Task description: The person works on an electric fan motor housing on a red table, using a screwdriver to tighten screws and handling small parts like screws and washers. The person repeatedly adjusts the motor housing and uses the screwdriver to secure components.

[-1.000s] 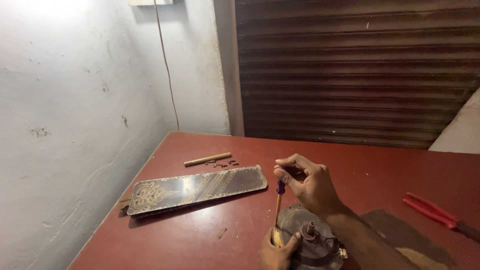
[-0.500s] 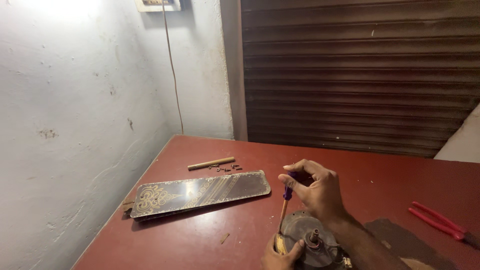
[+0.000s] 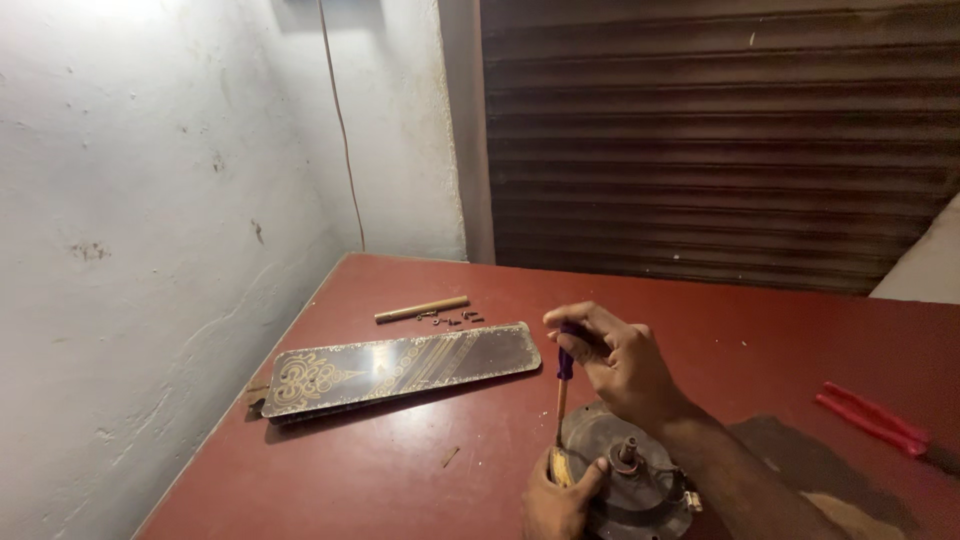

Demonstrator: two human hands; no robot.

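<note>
Red table (image 3: 760, 330) by a white wall; near edge, my hands work a round motor housing (image 3: 625, 490).
My right hand (image 3: 620, 365) grips a screwdriver (image 3: 562, 395) upright, tip down at the housing's left rim, where my left hand (image 3: 555, 500) pinches.

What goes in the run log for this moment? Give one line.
right hand: grips screwdriver, upright | left hand: steadies fan motor | fan blade, red pliers on table

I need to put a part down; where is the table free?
Bare red table lies between the right hand and the red pliers, and near the shutter. It is crowded around the motor housing, fan blade and small screws.
</note>
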